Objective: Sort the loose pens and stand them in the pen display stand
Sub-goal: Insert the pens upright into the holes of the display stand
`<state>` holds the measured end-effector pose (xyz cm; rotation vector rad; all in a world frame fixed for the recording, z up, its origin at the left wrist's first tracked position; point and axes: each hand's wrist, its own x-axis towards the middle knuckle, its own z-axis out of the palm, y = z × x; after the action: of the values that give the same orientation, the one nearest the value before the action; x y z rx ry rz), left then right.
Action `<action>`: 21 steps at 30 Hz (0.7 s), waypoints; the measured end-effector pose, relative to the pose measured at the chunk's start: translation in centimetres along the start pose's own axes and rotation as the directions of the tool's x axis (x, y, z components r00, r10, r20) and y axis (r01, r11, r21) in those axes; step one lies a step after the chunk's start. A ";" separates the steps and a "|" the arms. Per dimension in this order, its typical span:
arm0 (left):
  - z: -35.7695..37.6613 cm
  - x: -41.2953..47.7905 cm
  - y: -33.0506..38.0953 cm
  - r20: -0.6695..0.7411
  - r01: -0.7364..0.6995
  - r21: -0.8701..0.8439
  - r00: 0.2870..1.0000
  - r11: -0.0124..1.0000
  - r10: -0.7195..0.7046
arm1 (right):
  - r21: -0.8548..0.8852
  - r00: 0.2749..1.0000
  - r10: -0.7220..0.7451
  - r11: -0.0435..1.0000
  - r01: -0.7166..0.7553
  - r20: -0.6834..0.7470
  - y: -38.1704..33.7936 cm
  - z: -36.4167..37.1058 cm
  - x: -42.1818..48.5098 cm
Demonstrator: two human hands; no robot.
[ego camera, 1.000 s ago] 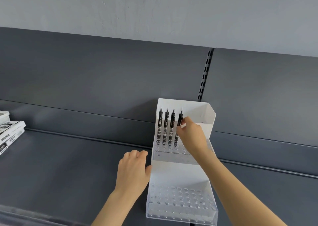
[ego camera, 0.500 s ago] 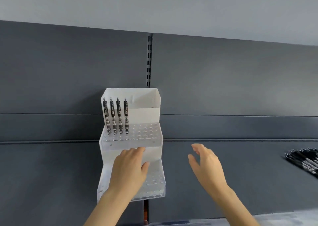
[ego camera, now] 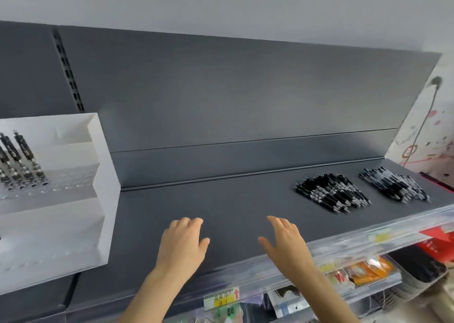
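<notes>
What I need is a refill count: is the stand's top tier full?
Partly empty. Black pens stand upright at the left of the display stand's top tier; holes to their right are bare.

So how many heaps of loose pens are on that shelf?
2: the near heap right of centre on the shelf, the far heap by its right end. Others may be off-frame.

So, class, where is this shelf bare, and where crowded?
Bare: the shelf from the display stand to the left pen pile, beyond the left hand and right hand. Crowded: the right end, with the right pen pile alongside.
</notes>
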<state>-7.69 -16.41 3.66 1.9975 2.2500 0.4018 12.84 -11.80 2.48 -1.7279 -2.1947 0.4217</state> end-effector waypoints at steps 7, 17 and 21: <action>3.5 2.1 9.3 0.094 -0.101 -0.059 0.990 0.993 0.106 | 0.076 0.992 0.130 0.989 -0.129 -0.004 9.0 -3.9 -1.0; 8.7 10.2 17.8 0.149 -0.179 -0.140 0.969 0.974 0.199 | 0.097 0.967 0.250 0.965 -0.245 -0.048 18.1 -6.8 3.3; 10.7 13.6 20.1 0.190 -0.178 -0.145 0.960 0.973 0.204 | 0.091 0.954 0.296 0.952 -0.292 -0.040 21.3 -7.2 5.6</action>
<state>12.54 0.45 0.03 2.0915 1.8716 0.3311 33.39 -1.25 0.54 -2.0014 -1.8581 0.5234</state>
